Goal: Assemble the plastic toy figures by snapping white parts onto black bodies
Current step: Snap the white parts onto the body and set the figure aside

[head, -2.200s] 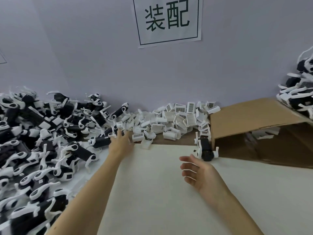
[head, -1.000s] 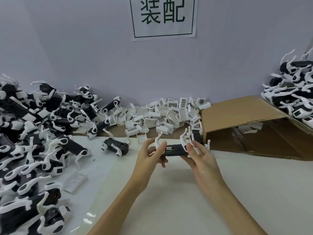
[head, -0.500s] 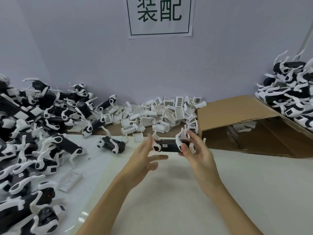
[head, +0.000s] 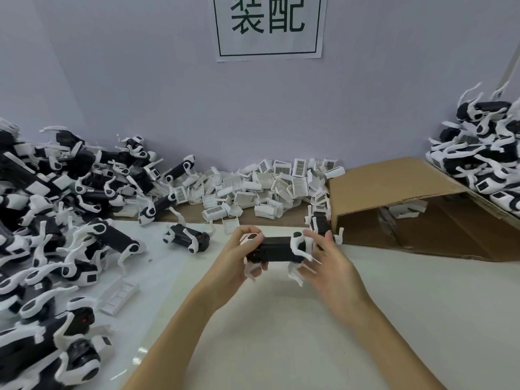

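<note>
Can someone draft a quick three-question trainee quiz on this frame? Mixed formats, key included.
1. True or false: both the left hand and the right hand are on the toy figure.
2. Multiple choice: where does the heap of small white parts lie? A) inside the cardboard box B) along the wall, left of the box C) under the paper sign, stuck to the wall
3. Fill in: a single toy figure lies on the table, to the ____ of the hands.

Key: 1 true; 2 B; 3 left
</note>
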{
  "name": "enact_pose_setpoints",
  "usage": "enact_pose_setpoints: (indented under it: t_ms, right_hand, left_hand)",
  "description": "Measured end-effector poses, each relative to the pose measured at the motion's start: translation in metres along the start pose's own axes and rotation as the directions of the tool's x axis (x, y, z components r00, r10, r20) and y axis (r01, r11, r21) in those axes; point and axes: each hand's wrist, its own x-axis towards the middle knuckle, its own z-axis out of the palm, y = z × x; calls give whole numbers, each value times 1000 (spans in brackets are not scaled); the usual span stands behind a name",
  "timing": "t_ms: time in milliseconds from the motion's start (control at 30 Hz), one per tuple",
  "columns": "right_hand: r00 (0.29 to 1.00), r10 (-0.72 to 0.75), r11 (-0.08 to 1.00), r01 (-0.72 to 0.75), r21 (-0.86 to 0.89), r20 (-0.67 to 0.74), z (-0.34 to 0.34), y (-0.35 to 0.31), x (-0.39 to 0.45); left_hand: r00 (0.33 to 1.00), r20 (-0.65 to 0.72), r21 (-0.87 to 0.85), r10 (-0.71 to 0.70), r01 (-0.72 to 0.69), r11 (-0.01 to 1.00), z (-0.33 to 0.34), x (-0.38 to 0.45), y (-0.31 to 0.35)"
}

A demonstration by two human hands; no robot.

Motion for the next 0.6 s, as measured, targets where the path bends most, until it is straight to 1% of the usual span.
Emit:
enact_pose_setpoints:
  t_ms: [33,100,167,200,267,367,433,500,567,600]
  right_hand:
    - [999,49,998,-50,-42,-11,1,-2,-1]
    - [996,92,982,-91,-164,2,2,-1,-2]
    - [999,54,959,-53,-280,-3,0,4,-3]
    - [1000,19,953,-19,-302,-3,-1,7,-2]
    - [998,-57,958,50,-281,-18,-2,8,-2]
    - [979,-186,939,150,-309,-88,-3,3,2]
    - [976,-189,957,159,-245,-106,-4,2,5]
    - [986,-148,975,133,-181,-74,-3,3,5]
    - [988,-150,961,135,-240,-45,-1,5,3]
    - [982,-183,941,159,-300,-52,0,4,1]
  left_hand:
    - [997,-13,102,75,-73,992,1,-1,0]
    - [980,17,279,197,-194,940,3,-3,-1]
    - [967,56,360,247,-250,899,6,-5,-4]
    - [968,53,374,245,-247,894,7,-4,-5]
    - [978,21,381,205,-198,903,7,-3,-4]
    - [990,-28,354,141,-122,927,6,-3,-2]
    - [981,-57,320,187,-159,934,7,-3,-1]
    - [953,-100,333,285,-237,913,10,-3,-1]
    - [929,-119,342,350,-292,893,10,-3,-1]
    - [927,-112,352,357,-299,887,9,-4,0]
